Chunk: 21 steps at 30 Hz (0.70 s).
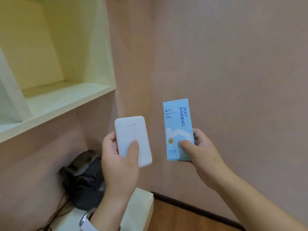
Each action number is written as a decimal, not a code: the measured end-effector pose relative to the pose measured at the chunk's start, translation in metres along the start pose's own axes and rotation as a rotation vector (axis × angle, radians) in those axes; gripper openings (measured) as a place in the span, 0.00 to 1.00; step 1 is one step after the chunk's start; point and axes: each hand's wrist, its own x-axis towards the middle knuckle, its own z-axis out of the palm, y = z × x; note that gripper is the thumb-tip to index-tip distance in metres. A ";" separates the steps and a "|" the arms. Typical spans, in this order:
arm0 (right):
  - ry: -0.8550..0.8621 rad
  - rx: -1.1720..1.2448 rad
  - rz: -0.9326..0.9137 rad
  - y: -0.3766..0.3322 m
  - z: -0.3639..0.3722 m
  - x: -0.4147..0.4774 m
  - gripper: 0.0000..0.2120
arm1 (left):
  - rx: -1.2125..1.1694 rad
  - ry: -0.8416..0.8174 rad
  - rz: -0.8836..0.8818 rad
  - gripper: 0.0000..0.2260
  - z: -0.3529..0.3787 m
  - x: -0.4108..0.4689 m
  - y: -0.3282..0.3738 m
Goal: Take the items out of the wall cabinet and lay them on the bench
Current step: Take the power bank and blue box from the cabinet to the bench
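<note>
Left hand point(120, 164): fingers point(109, 138) wrapped round the left edge of a white power bank point(131, 130), thumb pressed flat on its face. Right hand point(205, 157): fingers point(199, 133) curled behind a light blue box point(177, 120), thumb clamped on its front. Both items held upright in the air, apart, in front of the pink wall point(233, 64), below and right of the open wall cabinet point(66, 100). Beneath the hands: white tabletop point(143, 202) carrying a dark bag point(85, 179) with black cables point(55, 215).
</note>
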 end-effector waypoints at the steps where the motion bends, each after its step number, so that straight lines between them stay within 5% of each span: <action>1: 0.031 -0.005 -0.004 -0.001 -0.012 -0.007 0.09 | -0.012 -0.029 -0.020 0.15 0.008 -0.008 0.002; 12: 0.298 -0.040 -0.008 -0.006 -0.138 -0.132 0.08 | -0.197 -0.344 -0.269 0.13 0.075 -0.128 0.035; 21: 0.573 0.022 0.039 0.007 -0.288 -0.333 0.08 | -0.290 -0.690 -0.438 0.13 0.125 -0.327 0.103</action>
